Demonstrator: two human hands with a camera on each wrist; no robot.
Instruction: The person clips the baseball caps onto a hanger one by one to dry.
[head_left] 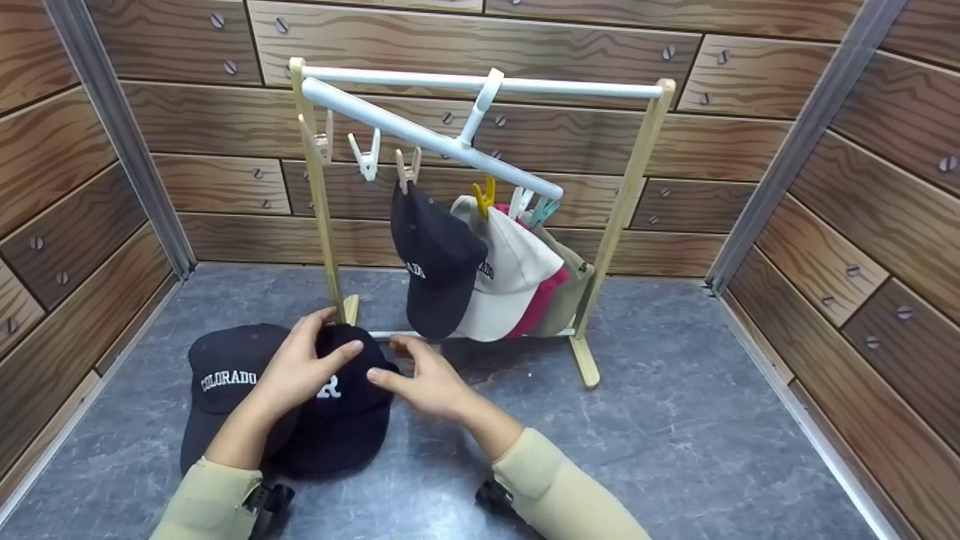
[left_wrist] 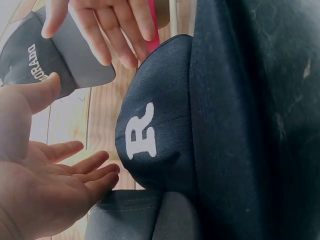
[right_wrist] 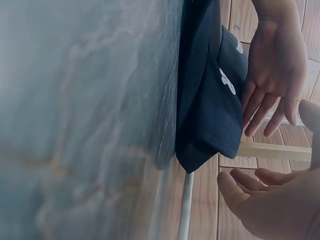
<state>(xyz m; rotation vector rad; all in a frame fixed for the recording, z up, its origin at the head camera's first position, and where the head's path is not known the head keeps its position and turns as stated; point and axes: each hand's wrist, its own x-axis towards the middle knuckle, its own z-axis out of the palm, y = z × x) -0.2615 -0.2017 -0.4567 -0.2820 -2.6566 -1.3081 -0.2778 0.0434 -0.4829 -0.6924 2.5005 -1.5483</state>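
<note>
On the grey table lies a dark navy cap (head_left: 352, 435) with a white letter R, its brim toward me. My left hand (head_left: 296, 371) is over its left side, fingers extended and thumb apart. Close to its right edge is my right hand (head_left: 435, 382), fingers relaxed, thumb held away from them. Nothing is gripped in either palm in the wrist views, where the R cap (left_wrist: 160, 85) stands between the hands. A dark cap (head_left: 225, 349) lettered COLORADO lies against the R cap on the left, partly hidden by my left forearm.
Behind the hands stands a wooden rack (head_left: 646, 157) with a white top bar. A tilted white hanger (head_left: 405, 129) hooks over it. Clips hold a dark cap (head_left: 439, 240), a white-and-pink cap (head_left: 517, 262) and an olive cap (head_left: 566, 300). A white clip (head_left: 366, 159) hangs at left. Wood-patterned walls surround the table.
</note>
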